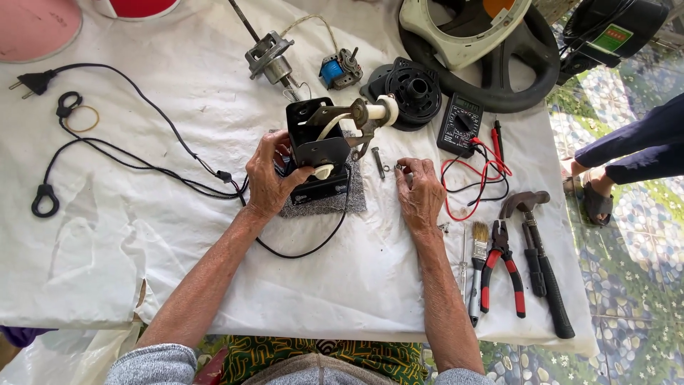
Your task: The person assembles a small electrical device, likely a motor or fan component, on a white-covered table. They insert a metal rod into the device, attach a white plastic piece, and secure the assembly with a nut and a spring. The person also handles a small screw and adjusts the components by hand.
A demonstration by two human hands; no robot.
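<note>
Two hands busy | left hand (269, 182) grips black box (317, 146); right hand (420, 194) pinches small screw (400, 168), middle of frame | screw could roll off if fingers slip

A black metal motor housing (318, 151) stands upright on a grey pad (335, 203) mid-tabletop, cream parts protruding; a small screw (400, 168) lies just right.

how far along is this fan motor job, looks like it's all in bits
Done: the fan is stripped, with the motor core and black grille hub set apart. In hand: the left hand grips the black bracket assembly on the grey pad, and the right hand picks at small parts beside a bolt. Left: everything loose seems unassembled.
</note>
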